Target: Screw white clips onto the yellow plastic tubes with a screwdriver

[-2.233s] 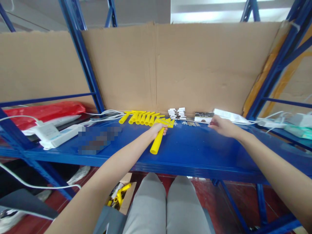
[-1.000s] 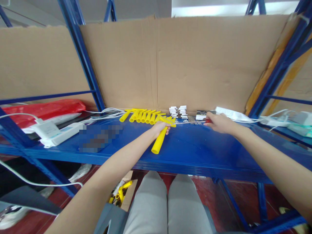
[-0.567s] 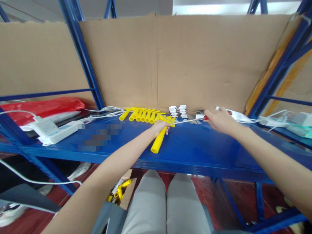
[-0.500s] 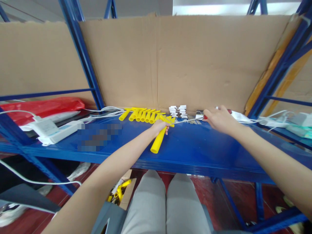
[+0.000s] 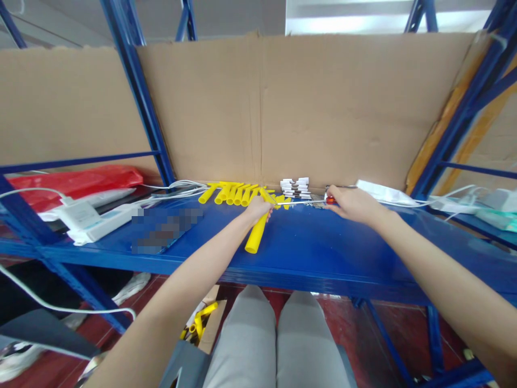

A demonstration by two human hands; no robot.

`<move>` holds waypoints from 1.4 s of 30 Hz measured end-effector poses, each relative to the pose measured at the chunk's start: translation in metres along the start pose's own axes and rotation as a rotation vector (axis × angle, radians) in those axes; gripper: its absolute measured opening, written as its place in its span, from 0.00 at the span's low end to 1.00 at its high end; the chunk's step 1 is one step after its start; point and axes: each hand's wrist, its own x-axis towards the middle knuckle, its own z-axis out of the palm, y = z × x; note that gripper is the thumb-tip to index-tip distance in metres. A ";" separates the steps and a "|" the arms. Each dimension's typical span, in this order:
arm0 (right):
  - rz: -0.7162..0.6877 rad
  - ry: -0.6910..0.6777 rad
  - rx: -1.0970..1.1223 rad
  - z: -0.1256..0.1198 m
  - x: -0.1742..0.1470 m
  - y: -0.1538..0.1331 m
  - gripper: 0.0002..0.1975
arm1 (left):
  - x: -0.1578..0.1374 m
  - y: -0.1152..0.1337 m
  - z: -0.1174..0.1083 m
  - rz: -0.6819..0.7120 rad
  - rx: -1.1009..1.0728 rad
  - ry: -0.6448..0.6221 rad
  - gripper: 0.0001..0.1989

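My left hand (image 5: 260,209) is closed around a yellow plastic tube with a crosspiece at its far end (image 5: 256,237); the open end of the tube points toward me. My right hand (image 5: 350,202) grips the red handle of a screwdriver (image 5: 301,202). Its long metal shaft runs level to the left, and the tip meets the yellow piece beside my left fingers. Whether the tip sits in a screw is too small to see. Behind my left hand stands a row of similar yellow tubes (image 5: 230,198). A stack of small white parts (image 5: 294,187) lies behind the shaft.
A white power strip (image 5: 103,222) and cables occupy the left, near a red bag (image 5: 81,186). White packaging (image 5: 383,193) lies at the back right. Cardboard (image 5: 323,108) walls off the shelf's rear. Below the blue shelf (image 5: 323,258), a box holds more yellow pieces (image 5: 200,320).
My right hand has shifted left and slightly down with the screwdriver, whose shaft is now nearly level. My left hand and the yellow tube have moved slightly left.
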 end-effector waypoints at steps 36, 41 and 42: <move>0.033 0.110 0.102 0.036 -0.019 -0.007 0.11 | -0.004 0.004 -0.006 0.049 0.247 0.018 0.13; 0.039 0.095 0.171 0.035 -0.019 -0.006 0.15 | -0.009 0.007 -0.006 0.041 0.257 0.008 0.11; 0.035 0.089 0.184 0.035 -0.019 -0.006 0.15 | -0.008 0.007 -0.006 0.041 0.256 0.008 0.11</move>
